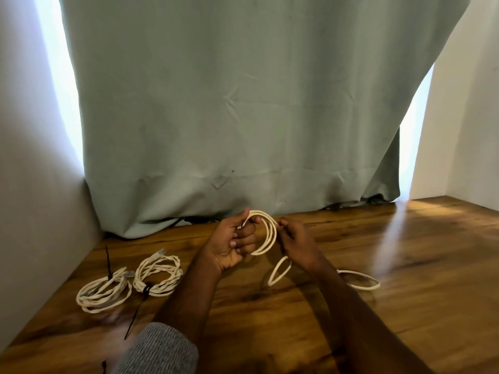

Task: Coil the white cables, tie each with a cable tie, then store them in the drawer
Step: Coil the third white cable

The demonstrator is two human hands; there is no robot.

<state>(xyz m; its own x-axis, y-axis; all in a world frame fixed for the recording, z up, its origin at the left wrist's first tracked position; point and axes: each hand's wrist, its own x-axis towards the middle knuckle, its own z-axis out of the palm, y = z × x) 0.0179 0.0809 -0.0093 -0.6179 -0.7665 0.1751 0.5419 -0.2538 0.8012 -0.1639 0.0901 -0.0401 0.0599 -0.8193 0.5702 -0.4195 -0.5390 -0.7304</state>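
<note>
Left hand (232,245) gripping a white cable (266,233) coil, fingers (244,242) curled through its loops; right hand (295,242) pinching the coil's 3 o'clock edge. Slack loops trailing on the tabletop (405,252) toward 4 o'clock. At 8 o'clock, two tied coils (158,275) lying touching.

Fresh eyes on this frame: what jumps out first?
Centre frame, the left hand and right hand hold a half-wound white cable coil above the wooden floor, its loose loops trailing right. At lower left lie two finished coils, each bound with a black cable tie. A big grey-green curtain fills the background.
</note>
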